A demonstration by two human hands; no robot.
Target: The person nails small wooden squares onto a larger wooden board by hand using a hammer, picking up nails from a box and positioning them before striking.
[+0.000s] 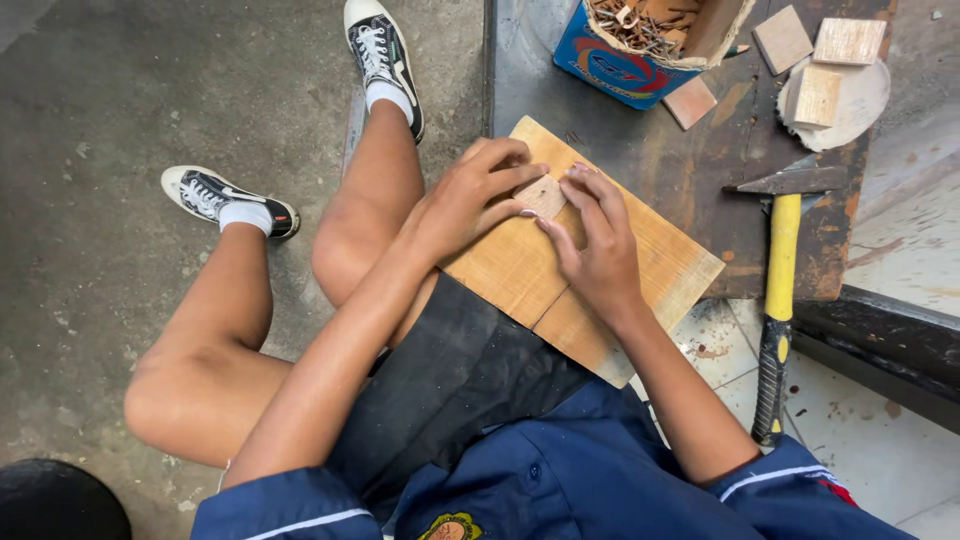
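Head view: your left hand (pixel 465 200) and right hand (pixel 595 240) both pinch a small wood piece (pixel 543 195) against the wooden board (pixel 640 265) on your lap. Keep fingertips pressing it flat. Wrists bent inward, fingers curled. Hammer (pixel 780 280) right of your right hand.

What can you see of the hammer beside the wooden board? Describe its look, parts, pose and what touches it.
The hammer lies flat to the right of the wooden board, untouched by either hand. Its dark metal head rests on the worn, rust-stained dark bench top, pointing left. The yellow shaft runs toward the person, ending in a black grip with yellow insets that overhangs the pale tiled floor.
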